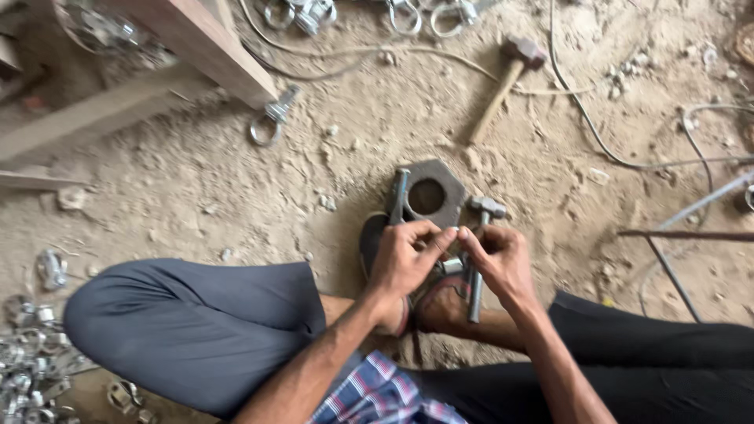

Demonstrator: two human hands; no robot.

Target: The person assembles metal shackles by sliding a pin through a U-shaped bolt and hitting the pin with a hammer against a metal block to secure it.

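- You sit on a sandy dirt floor [236, 180], knees apart, with a wooden beam [204, 47] running toward the top left corner.
- A hexagonal metal block [444, 188] with a round hole lies just beyond your hands.
- Your left hand [404, 259] pinches a small metal piece [451, 266] with fingers curled narrow around it.
- Your right hand [499, 263] closes on a steel bolt [477, 259], head up by the block, long axis pointing back toward you.
- The small piece sits just left of the bolt's shank, between both hands; fingertips meet above it.
- A hammer [503, 78] lies well apart near the top edge; metal clamps [31, 353] pile by your left knee.
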